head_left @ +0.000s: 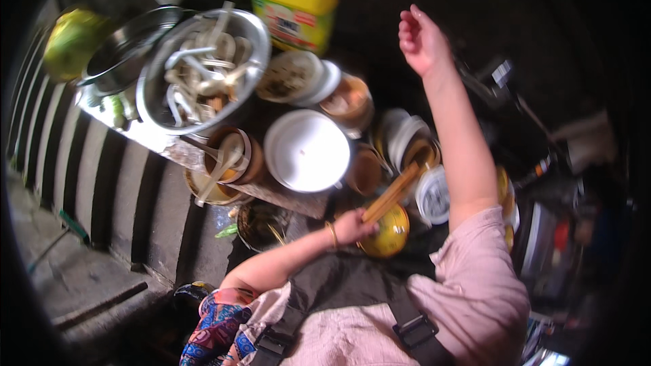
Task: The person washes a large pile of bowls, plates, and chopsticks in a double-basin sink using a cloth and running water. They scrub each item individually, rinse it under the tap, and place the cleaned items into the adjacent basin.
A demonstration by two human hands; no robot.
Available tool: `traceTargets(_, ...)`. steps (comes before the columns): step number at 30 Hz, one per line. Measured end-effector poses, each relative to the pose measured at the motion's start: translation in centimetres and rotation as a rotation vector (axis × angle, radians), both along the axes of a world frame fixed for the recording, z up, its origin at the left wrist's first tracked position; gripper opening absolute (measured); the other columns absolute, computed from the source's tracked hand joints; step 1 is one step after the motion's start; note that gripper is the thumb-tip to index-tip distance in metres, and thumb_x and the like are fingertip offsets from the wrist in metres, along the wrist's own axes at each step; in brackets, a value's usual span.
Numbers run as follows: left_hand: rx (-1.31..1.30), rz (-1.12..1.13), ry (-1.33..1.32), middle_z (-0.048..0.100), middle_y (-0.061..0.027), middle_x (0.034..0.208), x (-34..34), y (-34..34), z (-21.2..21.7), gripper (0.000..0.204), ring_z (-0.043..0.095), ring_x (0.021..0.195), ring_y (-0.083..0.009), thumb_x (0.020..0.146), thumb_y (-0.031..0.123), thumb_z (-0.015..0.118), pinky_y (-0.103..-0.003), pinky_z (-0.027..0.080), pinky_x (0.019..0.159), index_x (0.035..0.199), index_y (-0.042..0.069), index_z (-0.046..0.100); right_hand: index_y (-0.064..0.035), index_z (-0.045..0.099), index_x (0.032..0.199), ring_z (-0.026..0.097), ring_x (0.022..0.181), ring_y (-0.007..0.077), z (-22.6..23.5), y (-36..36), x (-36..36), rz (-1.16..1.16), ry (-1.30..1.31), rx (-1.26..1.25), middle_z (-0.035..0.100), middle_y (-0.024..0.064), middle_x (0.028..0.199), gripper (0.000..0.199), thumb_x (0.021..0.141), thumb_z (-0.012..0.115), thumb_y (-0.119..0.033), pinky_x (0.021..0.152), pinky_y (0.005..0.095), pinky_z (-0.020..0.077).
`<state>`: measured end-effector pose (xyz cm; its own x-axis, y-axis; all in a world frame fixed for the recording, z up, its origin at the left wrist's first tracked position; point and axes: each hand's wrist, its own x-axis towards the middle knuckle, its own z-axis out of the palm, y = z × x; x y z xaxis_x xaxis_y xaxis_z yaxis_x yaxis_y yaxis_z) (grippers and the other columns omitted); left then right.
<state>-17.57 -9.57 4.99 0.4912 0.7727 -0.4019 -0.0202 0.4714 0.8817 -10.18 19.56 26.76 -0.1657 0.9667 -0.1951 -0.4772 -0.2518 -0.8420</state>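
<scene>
My left hand (356,228), with a bangle at its wrist, is closed round a bundle of brown wooden chopsticks (395,191). The bundle slants up and to the right, its far end by a stack of bowls (407,137). Just under that hand sits a round yellow tub (388,234). My right arm reaches far forward, and its hand (424,44) is raised with curled fingers; nothing shows in it. Nearest on its left stands a yellow jug with a red pump (293,5). A white bowl (306,151) lies between the two hands' sides, left of centre.
At the left, a large metal basin (146,98) holds many pale spoons and ladles. Beside it are a dark pan (129,47) and a green-yellow bag (73,44). Brown pots (251,163) with ladles stand on a board. Concrete steps (115,190) run along the left.
</scene>
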Motion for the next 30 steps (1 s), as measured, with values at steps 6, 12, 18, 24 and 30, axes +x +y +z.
traceTargets(6, 0.467, 0.159, 0.391, 0.057, -0.0156, 0.07, 6.6, -0.9, -1.1, 0.031, 0.057, 0.063, -0.0296, 0.08, 0.026, 0.058, -0.034, 0.045, 0.057, 0.098, 0.003, 0.046, -0.0017, 0.04, 0.12, 0.047, 0.098, 0.0141, -11.9, -19.2, 14.0, -0.686, -0.371, 0.3, 0.05, 0.0065, 0.106, 0.047, 0.082, 0.057, -0.023, 0.085, 0.0266, 0.0389)
traceTargets(12, 0.7, -0.086, 0.461, 0.054, -0.024, 0.089, 11.2, -1.5, -7.0, 0.028, 0.053, 0.083, -0.0374, 0.077, 0.015, 0.054, -0.041, 0.044, 0.069, 0.097, -0.001, 0.043, -0.005, 0.054, 0.101, 0.048, 0.066, 0.0055, -18.7, -23.2, 13.8, -0.289, -0.454, 0.139, 0.054, -0.002, 0.08, 0.021, 0.083, 0.057, -0.015, 0.06, 0.0174, 0.0405)
traceTargets(18, 0.018, 0.149, -0.687, 0.041, -0.0137, 0.125, 10.9, 4.4, -0.8, 0.058, 0.037, 0.118, -0.0227, 0.089, 0.043, 0.024, -0.035, 0.026, 0.099, 0.128, 0.0, 0.031, -0.0027, 0.053, 0.101, 0.052, 0.077, 0.009, -20.6, -26.3, 14.6, -0.312, -0.453, 0.428, 0.057, 0.0026, 0.084, 0.023, 0.08, 0.06, -0.007, 0.069, 0.0203, 0.0413)
traceTargets(24, -0.136, 0.359, -0.496, 0.027, -0.0118, 0.136, 14.3, 2.8, -1.1, 0.072, 0.025, 0.125, -0.0246, 0.086, 0.059, 0.019, -0.033, 0.016, 0.105, 0.134, 0.005, 0.023, -0.0114, 0.024, 0.133, 0.018, 0.129, 0.0258, -21.3, -26.9, 12.8, -0.308, -0.558, 0.416, 0.021, 0.0155, 0.138, 0.057, 0.087, 0.034, -0.043, 0.105, 0.0391, 0.0085)
traceTargets(30, 0.171, 0.531, -0.572, 0.021, -0.0082, 0.14, 14.6, 2.6, -0.5, 0.072, 0.017, 0.129, -0.0228, 0.085, 0.06, 0.018, -0.034, 0.012, 0.105, 0.136, 0.008, 0.018, -0.0073, 0.012, 0.136, 0.008, 0.131, 0.0225, -22.4, -27.5, 12.2, -0.083, -0.8, 0.431, 0.015, 0.0113, 0.142, 0.069, 0.087, 0.029, -0.052, 0.105, 0.0369, 0.0092)
